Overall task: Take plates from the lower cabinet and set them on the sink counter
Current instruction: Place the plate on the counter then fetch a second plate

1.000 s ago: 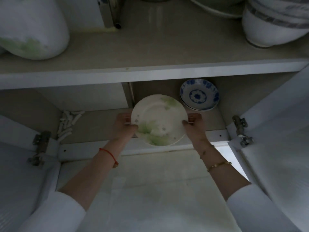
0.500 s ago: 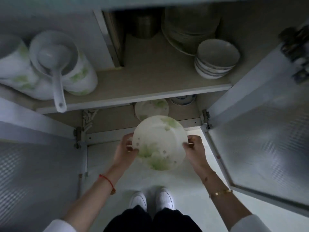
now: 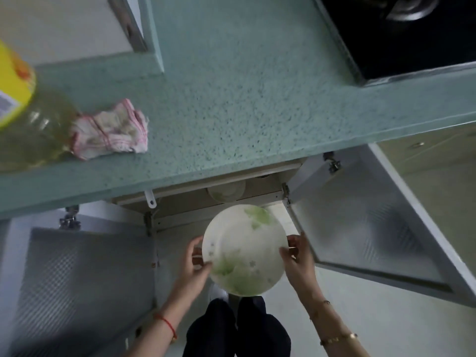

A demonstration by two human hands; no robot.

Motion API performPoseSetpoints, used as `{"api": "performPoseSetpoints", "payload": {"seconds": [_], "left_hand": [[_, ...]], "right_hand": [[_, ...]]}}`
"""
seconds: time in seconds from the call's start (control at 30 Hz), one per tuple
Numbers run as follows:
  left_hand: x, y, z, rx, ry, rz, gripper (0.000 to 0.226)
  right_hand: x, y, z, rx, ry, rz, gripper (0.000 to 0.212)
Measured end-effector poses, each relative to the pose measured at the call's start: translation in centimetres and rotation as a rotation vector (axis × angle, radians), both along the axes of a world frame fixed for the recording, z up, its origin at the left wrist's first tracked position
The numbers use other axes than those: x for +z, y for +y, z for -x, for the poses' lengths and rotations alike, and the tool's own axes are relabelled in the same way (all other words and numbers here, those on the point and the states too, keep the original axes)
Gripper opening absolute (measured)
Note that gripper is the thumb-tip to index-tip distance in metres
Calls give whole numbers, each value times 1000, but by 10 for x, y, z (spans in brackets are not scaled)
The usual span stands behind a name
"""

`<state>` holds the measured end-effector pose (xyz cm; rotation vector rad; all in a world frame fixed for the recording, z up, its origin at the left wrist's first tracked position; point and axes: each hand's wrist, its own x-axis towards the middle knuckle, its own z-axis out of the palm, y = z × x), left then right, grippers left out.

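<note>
So we've got both hands on one plate [image 3: 244,249] right now: left hand [image 3: 193,264] pinching the left rim, thumb on top and fingers curled under, and right hand [image 3: 298,256] doing the same on the right rim. The plate is white with green leafy blotches, held roughly level in the air, out in front of the open lower cabinet [image 3: 231,202] and below the bench [image 3: 244,104] edge. Looks like there's at least one more plate [image 3: 226,193] sitting back inside on the cabinet shelf, though it's dim in there.

Our read: we're in the carry step, plate out of the cabinet but not set down yet. Next move should be lifting it above the bench lip and landing it on the bare speckled stretch in the middle. That means clearing the front edge on the way up, and staying right of the rag [image 3: 112,130] and the oil bottle [image 3: 28,117] and left of the dark stove top [image 3: 401,34].
</note>
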<state>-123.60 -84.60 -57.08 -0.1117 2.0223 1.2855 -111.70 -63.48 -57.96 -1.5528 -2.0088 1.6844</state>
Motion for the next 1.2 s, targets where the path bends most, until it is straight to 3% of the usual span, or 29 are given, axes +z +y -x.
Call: {"api": "performPoseSetpoints", "payload": {"seconds": [0.27, 0.6, 0.87, 1.2], "left_hand": [[131, -4, -15, -84, 107, -20, 60], [251, 25, -18, -324, 128, -129, 53], [320, 77, -40, -530, 122, -265, 50], [378, 168, -127, -815, 9, -362, 50]], "right_hand": [[131, -21, -40, -111, 100, 24, 27], [248, -31, -89, -381, 255, -34, 18], [316, -36, -146, -642, 325, -147, 17], [383, -20, -256, -1015, 370, -265, 13]]}}
